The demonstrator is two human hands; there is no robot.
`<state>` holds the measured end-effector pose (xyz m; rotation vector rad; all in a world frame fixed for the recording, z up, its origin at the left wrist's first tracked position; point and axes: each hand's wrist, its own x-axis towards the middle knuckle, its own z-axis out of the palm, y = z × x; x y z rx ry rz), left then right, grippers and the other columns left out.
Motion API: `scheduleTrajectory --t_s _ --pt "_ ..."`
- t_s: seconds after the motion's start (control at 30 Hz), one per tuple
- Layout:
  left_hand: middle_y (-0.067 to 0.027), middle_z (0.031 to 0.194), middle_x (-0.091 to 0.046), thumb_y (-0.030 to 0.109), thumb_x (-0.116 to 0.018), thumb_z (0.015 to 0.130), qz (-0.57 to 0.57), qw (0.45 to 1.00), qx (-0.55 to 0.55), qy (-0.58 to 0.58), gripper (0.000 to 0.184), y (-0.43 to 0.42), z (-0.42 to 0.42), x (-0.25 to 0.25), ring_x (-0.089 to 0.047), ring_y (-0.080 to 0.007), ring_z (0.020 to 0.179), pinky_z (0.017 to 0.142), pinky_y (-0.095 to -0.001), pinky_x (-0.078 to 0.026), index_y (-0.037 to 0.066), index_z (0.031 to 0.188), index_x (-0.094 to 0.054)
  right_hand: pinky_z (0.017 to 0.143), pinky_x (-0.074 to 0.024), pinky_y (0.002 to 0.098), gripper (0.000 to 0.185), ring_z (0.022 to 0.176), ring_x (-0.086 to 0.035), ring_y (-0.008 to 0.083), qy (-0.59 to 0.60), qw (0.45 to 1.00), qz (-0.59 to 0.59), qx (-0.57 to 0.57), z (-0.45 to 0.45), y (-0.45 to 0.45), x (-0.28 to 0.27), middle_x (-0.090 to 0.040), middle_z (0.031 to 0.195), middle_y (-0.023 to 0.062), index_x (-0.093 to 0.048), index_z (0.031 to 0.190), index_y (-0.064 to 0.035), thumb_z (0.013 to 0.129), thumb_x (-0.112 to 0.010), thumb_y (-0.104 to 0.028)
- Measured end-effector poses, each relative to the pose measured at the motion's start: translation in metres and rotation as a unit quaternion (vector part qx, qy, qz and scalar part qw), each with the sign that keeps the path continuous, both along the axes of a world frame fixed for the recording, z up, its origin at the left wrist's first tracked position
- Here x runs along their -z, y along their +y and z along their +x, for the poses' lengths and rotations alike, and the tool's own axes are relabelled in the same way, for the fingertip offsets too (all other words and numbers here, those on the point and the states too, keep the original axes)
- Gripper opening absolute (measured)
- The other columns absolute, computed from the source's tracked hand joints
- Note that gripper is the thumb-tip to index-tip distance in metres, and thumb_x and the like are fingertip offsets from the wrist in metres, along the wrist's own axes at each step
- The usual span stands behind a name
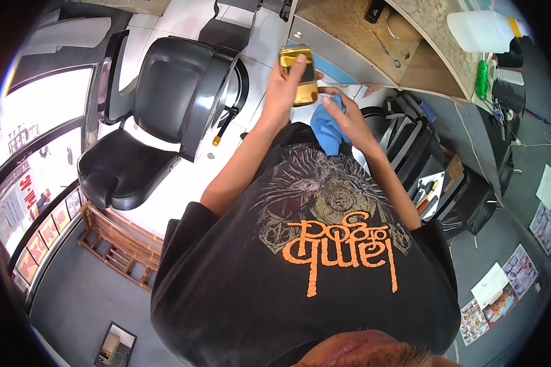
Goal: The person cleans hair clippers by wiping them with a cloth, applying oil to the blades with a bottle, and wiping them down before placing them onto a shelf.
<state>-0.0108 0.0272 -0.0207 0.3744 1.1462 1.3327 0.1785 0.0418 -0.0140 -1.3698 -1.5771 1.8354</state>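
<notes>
A shiny gold device with a dark panel point(306, 92) is held upright in my left hand point(280, 92), the thumb lying along its front and the fingers behind it. Close beside it on the right, my right hand point(349, 119) grips a blue cloth point(328, 131) between thumb and fingers, and the cloth hangs down in front of my black shirt. The right fingertips are near the lower edge of the gold device; whether they touch it is hard to tell.
Black salon chairs point(174, 92) stand at the left and right. Ahead is a wooden counter point(349, 30) with scissors point(390, 55), a white bottle point(479, 32), a green bottle point(482, 79) and combs point(509, 95). A bamboo bench point(119, 248) is at the lower left.
</notes>
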Motion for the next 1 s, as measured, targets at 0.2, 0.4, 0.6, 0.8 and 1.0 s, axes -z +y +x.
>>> scheduleTrajectory --t_s 0.2,0.4,0.6,0.8,1.0 --pt "-0.0146 0.104 -0.072 0.041 -0.062 0.108 0.024 0.998 0.062 -0.020 0.046 0.002 0.009 0.011 -0.076 -0.0219 0.094 0.077 -0.0340 -0.064 0.000 0.127 -0.056 0.085 -0.0498 0.0267 0.044 0.092 -0.060 0.0084 0.041 0.997 -0.044 -0.042 -0.001 0.008 0.013 -0.070 0.103 0.0016 -0.070 0.122 0.0031 0.105 -0.066 -0.037" --pt "-0.0176 0.105 -0.073 0.041 -0.066 0.106 0.016 0.998 0.063 0.021 0.047 0.001 0.009 0.017 -0.076 -0.0223 0.093 0.077 -0.0349 -0.064 0.000 0.125 -0.057 0.084 -0.0492 0.0257 0.045 0.087 -0.060 0.0083 -0.012 0.997 -0.038 -0.062 -0.006 0.008 0.013 -0.071 0.097 0.0004 -0.073 0.117 0.0042 0.105 -0.066 -0.039" --pt "-0.0203 0.109 -0.074 0.044 -0.063 0.106 -0.024 0.998 0.062 -0.009 0.050 -0.007 0.014 0.025 -0.076 -0.0225 0.095 0.079 -0.0353 -0.063 0.000 0.128 -0.055 0.087 -0.0502 0.0268 0.047 0.096 -0.062 0.0086 -0.003 0.997 -0.045 -0.057 -0.002 0.003 0.026 -0.072 0.105 0.0031 -0.072 0.120 0.0032 0.104 -0.066 -0.040" --pt "-0.0213 0.136 -0.062 0.053 -0.053 0.109 -0.051 0.995 0.044 0.080 0.061 -0.005 0.008 0.051 -0.063 -0.0257 0.126 0.102 -0.0389 -0.052 -0.001 0.138 -0.048 0.096 -0.0508 0.0274 0.055 0.105 -0.065 0.0121 0.079 0.981 -0.176 0.027 -0.004 0.020 0.048 -0.070 0.118 0.0048 -0.061 0.139 0.0001 0.104 -0.067 -0.042" --pt "-0.0149 0.140 -0.061 0.046 -0.054 0.110 -0.061 0.988 0.019 0.141 0.056 -0.030 0.003 0.057 -0.055 -0.0239 0.136 0.113 -0.0405 -0.041 0.001 0.142 -0.049 0.079 -0.0625 0.0351 0.054 0.093 -0.075 0.0209 -0.015 0.979 -0.113 0.171 -0.017 0.141 0.082 -0.075 0.113 0.0104 -0.067 0.126 -0.0016 0.097 -0.074 -0.046"
